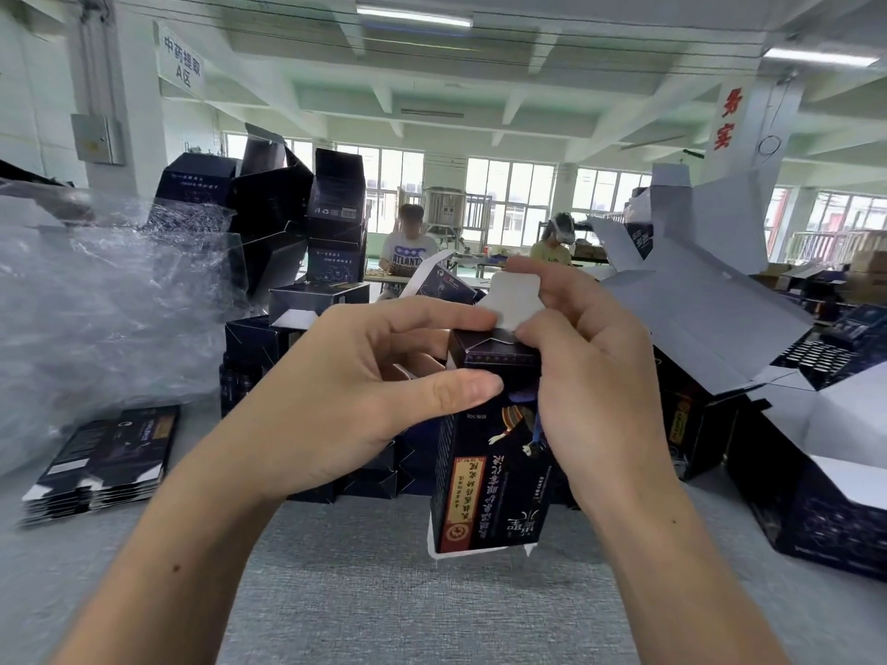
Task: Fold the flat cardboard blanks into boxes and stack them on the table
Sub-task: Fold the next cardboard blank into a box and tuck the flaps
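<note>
— Both grips are clamped on the one box (pixel 489 453); the left hand (pixel 345 391) pinches its upper end between thumb and forefinger, and the right hand (pixel 590 376) holds the white tuck flap (pixel 511 300) standing up out of the top.

— Where's the box, then; down on the worktop (pixel 384 592)?

— No, held upright in the air above it, between the two hands; the flat blanks (pixel 101 458) lie in a pile to the left, beside the plastic wrap (pixel 96 304), and the finished boxes (pixel 307 242) are heaped behind.

— So which step is it?

— Closing the top end, I'd say; the body is already squared up, the flap not yet tucked.

— And next?

— Bend the flap over along its crease and slide its tongue inside the front wall; the left hand ought to keep the walls square meanwhile, or the flap may buckle; whether the bottom end is shut I cannot tell from here.
</note>
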